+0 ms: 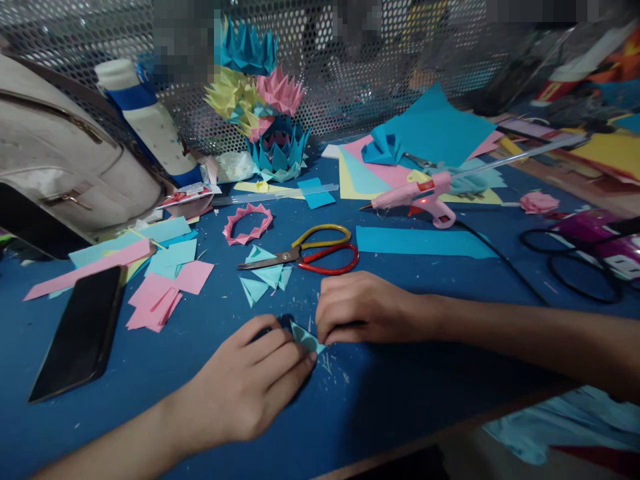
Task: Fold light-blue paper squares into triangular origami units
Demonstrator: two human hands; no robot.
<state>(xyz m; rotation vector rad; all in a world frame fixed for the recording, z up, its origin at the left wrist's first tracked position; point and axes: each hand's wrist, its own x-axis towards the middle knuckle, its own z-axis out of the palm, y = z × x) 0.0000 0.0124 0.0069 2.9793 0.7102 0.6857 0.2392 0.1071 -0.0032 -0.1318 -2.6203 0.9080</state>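
Between my two hands, on the blue table, lies a small light-blue folded paper triangle (pixel 307 337). My left hand (pixel 263 377) presses its fingers onto the paper's left side and lower edge. At its right corner, the curled fingertips of my right hand (pixel 357 310) pinch the paper. Just beyond are several light-blue folded paper triangles (pixel 254 291), partly under the blades of scissors (pixel 300 255) with one yellow and one red handle. A ring of pink folded paper (pixel 249 224) sits behind the scissors.
A pink glue gun (pixel 415 199) with a lit red light stands behind a blue paper strip (pixel 425 241), its cord trailing right. On the left are a phone (pixel 77 333), pink paper squares (pixel 155 303), a bottle (pixel 150 120) and a bag (pixel 65 140). Paper flowers (pixel 280 150) stand at the back.
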